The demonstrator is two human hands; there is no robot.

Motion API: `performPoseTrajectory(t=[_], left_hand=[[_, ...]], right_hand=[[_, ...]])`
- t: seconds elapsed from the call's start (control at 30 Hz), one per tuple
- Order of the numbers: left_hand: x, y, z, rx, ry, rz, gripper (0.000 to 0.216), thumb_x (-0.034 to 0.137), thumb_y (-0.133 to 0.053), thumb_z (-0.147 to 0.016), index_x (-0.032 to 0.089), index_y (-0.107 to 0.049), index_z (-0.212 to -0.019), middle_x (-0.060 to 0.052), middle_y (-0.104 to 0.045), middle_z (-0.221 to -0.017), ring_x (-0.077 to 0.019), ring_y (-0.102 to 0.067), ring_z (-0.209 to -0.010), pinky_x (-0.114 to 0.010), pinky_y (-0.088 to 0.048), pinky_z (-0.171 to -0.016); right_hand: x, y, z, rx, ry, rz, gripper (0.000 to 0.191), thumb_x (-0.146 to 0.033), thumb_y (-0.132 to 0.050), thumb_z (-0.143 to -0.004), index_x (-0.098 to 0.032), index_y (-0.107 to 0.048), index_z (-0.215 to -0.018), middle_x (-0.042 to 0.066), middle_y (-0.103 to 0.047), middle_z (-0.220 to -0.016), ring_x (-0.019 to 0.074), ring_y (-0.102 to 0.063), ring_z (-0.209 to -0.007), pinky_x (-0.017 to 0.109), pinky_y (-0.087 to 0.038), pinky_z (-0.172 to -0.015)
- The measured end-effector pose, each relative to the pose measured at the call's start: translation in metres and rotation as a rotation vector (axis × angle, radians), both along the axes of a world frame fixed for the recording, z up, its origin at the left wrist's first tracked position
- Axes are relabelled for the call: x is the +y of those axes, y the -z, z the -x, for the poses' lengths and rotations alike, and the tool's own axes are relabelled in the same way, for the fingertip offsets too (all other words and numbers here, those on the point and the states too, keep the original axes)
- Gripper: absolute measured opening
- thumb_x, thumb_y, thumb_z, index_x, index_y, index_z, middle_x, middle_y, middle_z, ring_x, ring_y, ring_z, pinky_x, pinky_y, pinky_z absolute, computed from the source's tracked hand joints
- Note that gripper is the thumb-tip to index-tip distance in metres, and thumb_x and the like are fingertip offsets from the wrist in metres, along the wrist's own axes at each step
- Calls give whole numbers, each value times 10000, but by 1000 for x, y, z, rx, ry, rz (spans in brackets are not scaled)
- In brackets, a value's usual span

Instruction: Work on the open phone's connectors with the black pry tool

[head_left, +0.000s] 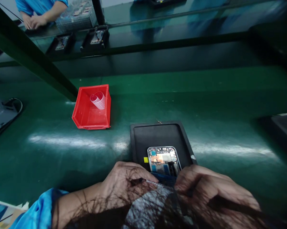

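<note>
Hands (126,183) (200,187) meeting over opened phone (163,160) on black tray (157,133), grip unclear, no legible writing.

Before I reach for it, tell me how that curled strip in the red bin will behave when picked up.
The curled strip is thin and rolled on itself, so it is probably floppy and very light. Its loop stands against the wall of the red bin, so a nudge may well make it roll or spring open. It looks like perforated sheet, likely easy to crease.
</note>
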State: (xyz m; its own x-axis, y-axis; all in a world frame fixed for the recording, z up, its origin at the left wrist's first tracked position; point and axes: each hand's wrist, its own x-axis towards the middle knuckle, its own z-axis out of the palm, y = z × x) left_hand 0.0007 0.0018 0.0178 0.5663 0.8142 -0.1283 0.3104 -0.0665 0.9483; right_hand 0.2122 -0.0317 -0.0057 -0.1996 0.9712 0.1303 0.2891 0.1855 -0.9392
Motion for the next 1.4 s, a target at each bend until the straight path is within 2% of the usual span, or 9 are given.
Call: performPoseTrajectory(t=[0.17,0.3,0.37,0.6,0.83,0.97,1.17,1.3,1.4], left_hand=[[3,-4,0,5,53,25,182,184,-485,-683,168,-597,-825,-27,-623,-747,-99,-581,-655,-165,-463,-606],[1,0,0,-21,13,-30,165,175,-497,-678,175,-602,-805,-14,-626,-725,-87,-581,-636,-154,-466,-596],[0,1,0,-21,20,-26,168,170,-512,-669,180,-600,-812,-12,-626,-734,-84,-581,-651,-149,-466,-609],[1,2,1,6,31,-45,167,180,-511,-673,203,-598,-814,-13,-627,-727,-73,-577,-649,-130,-459,-611],[0,3,1,61,55,-71,171,200,-527,-662,195,-604,-814,-22,-629,-740,-71,-579,-665,-115,-450,-637],[1,1,1,80,88,-55,178,206,-513,-674,193,-600,-828,-28,-628,-756,-77,-578,-686,-123,-452,-650],[4,-8,0,107,100,-17,179,216,-502,-683,166,-611,-816,-50,-627,-757,-88,-582,-679,-134,-458,-640],[6,-13,0,120,122,31,199,223,-471,-705,163,-604,-840,-60,-625,-778,-102,-578,-704,-159,-461,-664],[6,-13,0,108,111,35,194,216,-481,-699,168,-603,-842,-57,-626,-780,-99,-578,-701,-158,-461,-664]], right_hand=[[10,-10,-1,56,-109,-21,191,-172,-718,-618,-293,-584,-554,-83,-689,-623,114,-656,-440,144,-589,-461],[8,-17,9,126,73,60,251,-328,-693,-656,-264,-541,-467,-60,-657,-558,112,-628,-418,178,-555,-399],[7,-17,10,154,92,69,290,-385,-665,-676,-258,-532,-452,-46,-648,-552,119,-624,-423,196,-541,-380],[7,-6,-4,127,-88,96,175,-244,-730,-617,-299,-588,-530,-54,-654,-624,137,-652,-493,203,-562,-400],[4,-4,1,177,-33,128,175,-280,-711,-641,-294,-576,-531,-45,-647,-613,137,-652,-503,207,-561,-423],[4,-9,9,196,46,130,264,-390,-676,-662,-274,-551,-460,-44,-635,-547,123,-623,-427,196,-527,-375],[7,-19,18,177,170,98,388,-431,-693,-628,-232,-461,-388,-65,-597,-472,89,-574,-354,167,-482,-321],[9,-22,20,148,137,84,392,-447,-657,-663,-236,-457,-399,-63,-610,-479,92,-592,-356,162,-499,-335],[10,-25,25,132,229,81,435,-442,-687,-629,-225,-411,-372,-67,-585,-437,92,-554,-310,171,-471,-304]])
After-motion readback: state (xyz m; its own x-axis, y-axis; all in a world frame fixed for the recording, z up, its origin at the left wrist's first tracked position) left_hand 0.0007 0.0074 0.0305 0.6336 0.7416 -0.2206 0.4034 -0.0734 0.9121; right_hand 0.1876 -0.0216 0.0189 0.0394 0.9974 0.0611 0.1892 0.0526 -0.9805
